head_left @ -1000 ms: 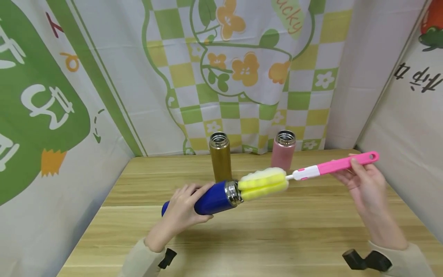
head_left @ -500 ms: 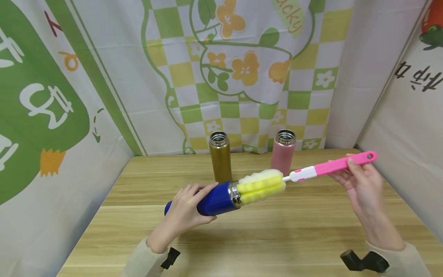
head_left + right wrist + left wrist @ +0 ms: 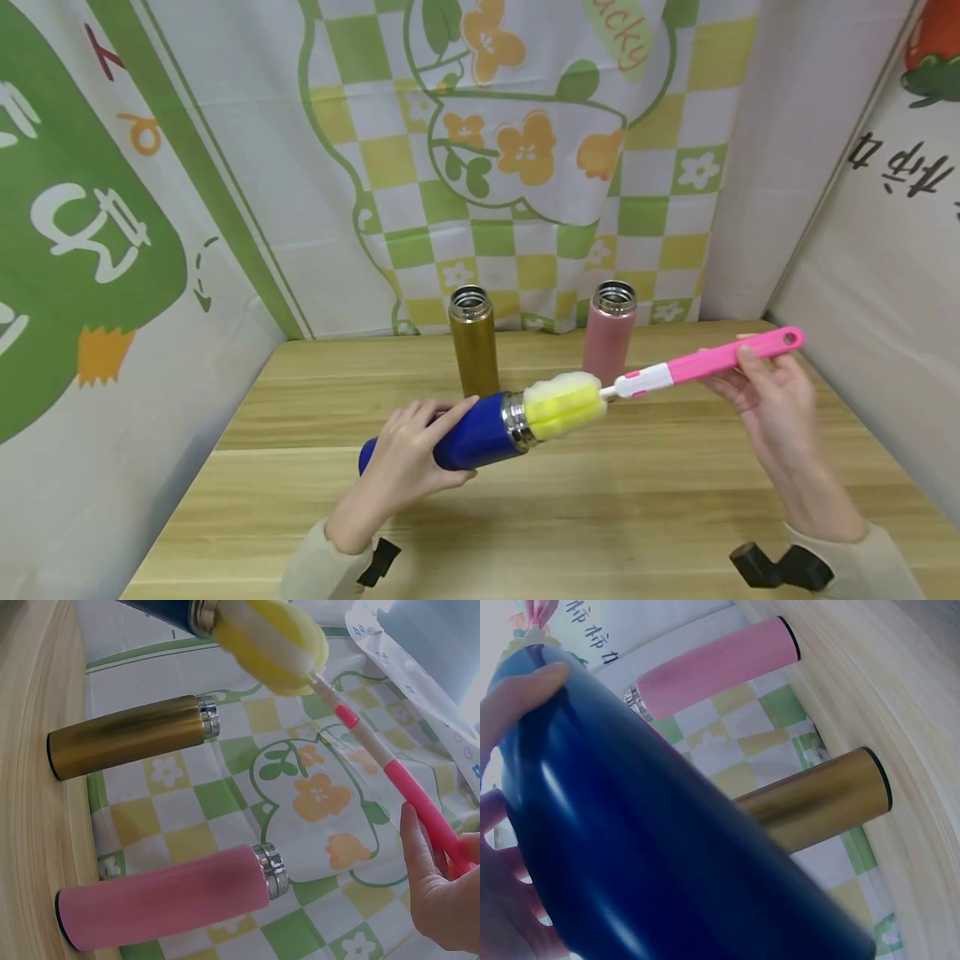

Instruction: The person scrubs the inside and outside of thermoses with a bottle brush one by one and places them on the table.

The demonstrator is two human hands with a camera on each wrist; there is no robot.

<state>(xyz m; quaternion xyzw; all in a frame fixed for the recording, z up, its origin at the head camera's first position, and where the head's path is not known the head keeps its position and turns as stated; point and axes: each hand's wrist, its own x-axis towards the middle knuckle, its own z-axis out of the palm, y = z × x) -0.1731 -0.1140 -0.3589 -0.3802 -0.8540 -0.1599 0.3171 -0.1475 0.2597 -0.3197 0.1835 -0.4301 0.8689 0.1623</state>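
Note:
A blue vacuum flask [image 3: 480, 435] lies tilted in my left hand [image 3: 408, 454], its steel mouth turned to the right. My left fingers and thumb wrap round its body, as the left wrist view also shows. By its pink handle [image 3: 723, 358], my right hand [image 3: 780, 408] holds a bottle brush with a yellow and white sponge head [image 3: 566, 406]. The sponge's tip is inside the flask's mouth, and most of the head bulges outside it. In the right wrist view, the thumb and fingers pinch the pink handle [image 3: 427, 806].
Behind the blue flask stands a gold flask [image 3: 474, 346], upright and without a lid. A pink flask [image 3: 609, 333], also lidless, stands to its right near the table's back edge. Printed cloth [image 3: 525, 250] hangs behind the wooden table [image 3: 570, 525].
The sponge head has gone further into the flask's mouth, so less of it shows outside. My right hand has moved left with the brush; the blue flask has shifted slightly right.

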